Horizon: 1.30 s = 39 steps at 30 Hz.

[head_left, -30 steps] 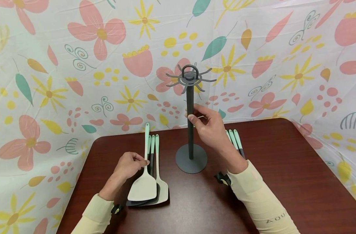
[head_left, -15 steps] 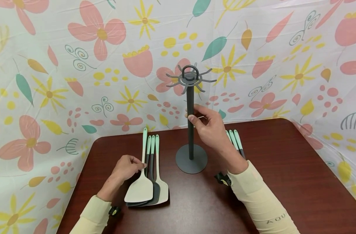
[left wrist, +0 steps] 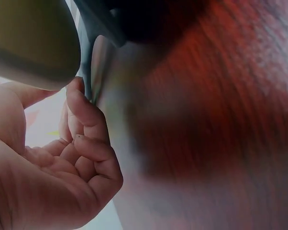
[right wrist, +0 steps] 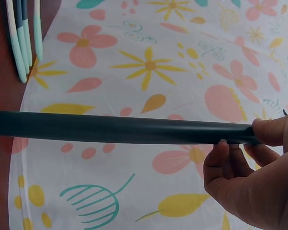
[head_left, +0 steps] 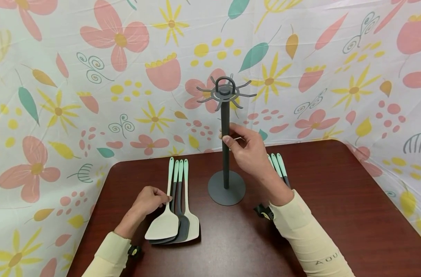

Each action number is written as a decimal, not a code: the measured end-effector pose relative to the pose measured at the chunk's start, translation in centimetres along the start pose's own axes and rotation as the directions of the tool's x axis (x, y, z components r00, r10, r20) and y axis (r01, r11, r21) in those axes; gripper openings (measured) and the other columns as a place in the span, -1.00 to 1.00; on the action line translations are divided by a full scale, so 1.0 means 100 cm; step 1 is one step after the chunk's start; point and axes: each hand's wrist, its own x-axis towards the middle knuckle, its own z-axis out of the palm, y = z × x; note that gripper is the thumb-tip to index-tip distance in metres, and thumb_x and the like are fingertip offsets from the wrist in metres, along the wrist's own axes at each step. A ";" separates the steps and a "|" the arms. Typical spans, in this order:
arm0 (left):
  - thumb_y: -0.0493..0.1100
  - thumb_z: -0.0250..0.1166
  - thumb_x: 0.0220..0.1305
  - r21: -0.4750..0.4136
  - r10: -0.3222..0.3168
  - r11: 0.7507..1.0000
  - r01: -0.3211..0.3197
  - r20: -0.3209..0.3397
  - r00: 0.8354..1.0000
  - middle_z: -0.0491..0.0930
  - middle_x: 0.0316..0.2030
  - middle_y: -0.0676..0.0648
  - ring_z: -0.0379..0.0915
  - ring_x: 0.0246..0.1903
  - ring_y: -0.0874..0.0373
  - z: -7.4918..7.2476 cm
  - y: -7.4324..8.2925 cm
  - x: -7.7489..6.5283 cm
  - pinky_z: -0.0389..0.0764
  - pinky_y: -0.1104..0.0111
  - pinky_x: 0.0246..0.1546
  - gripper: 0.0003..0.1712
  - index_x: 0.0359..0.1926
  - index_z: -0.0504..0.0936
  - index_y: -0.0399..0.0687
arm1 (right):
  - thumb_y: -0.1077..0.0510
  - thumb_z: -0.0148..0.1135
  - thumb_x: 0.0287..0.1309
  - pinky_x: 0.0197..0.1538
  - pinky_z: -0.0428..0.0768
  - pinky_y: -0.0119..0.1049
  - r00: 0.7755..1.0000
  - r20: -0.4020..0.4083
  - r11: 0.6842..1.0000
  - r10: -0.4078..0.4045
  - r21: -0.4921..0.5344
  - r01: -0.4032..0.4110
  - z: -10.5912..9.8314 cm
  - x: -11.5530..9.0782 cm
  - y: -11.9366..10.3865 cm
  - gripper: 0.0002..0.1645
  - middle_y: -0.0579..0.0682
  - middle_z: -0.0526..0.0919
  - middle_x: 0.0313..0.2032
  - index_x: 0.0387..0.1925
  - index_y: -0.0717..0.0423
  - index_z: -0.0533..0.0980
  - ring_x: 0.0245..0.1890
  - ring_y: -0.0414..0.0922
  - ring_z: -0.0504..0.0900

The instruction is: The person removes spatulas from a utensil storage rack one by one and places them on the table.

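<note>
My left hand pinches a cream spatula with a mint-green handle end, low on its handle. The spatula lies over a dark grey spatula and another cream spatula, side by side on the table. In the left wrist view the curled fingers meet the cream blade's edge, a grey handle just behind. My right hand grips the upright pole of a dark grey utensil stand, thumb on one side, fingers on the other. A ring of hooks and a loop top the stand; its round base rests on the table.
More mint-green handles show behind my right forearm, their lower parts hidden. The brown table ends at a flower-patterned cloth hanging behind it.
My left hand has lowered the cream spatula and drawn it slightly left and toward me, onto the grey one. My right hand and the stand have stayed still.
</note>
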 end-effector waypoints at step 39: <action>0.03 0.53 0.33 0.017 -0.002 1.000 0.001 0.044 0.999 0.67 -0.43 -0.10 0.59 -0.40 0.06 0.002 -0.009 -0.002 0.56 0.21 -0.27 -0.67 -0.22 0.76 -0.17 | 0.25 0.29 0.48 -0.19 0.64 -0.30 1.000 -0.001 1.000 -0.013 -0.001 0.013 0.000 0.000 0.001 -0.76 0.06 0.77 -0.19 0.09 0.13 0.72 -0.23 0.04 0.67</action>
